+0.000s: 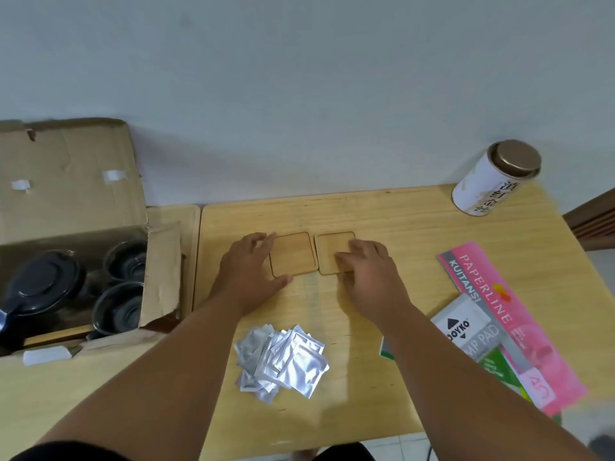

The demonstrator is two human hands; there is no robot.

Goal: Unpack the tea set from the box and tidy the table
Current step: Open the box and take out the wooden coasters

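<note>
Two square wooden coasters lie side by side on the wooden table. My left hand holds the left coaster by its left edge, fingers at the far corner and thumb at the near one. My right hand rests on the right coaster, fingers bent over its right half. An open cardboard box at the left holds a dark teapot and two dark cups.
A pile of silver foil sachets lies near the front edge. At the right lie a pink receipt book and a stamp pad box. A white tea tin stands at the back right corner against the wall.
</note>
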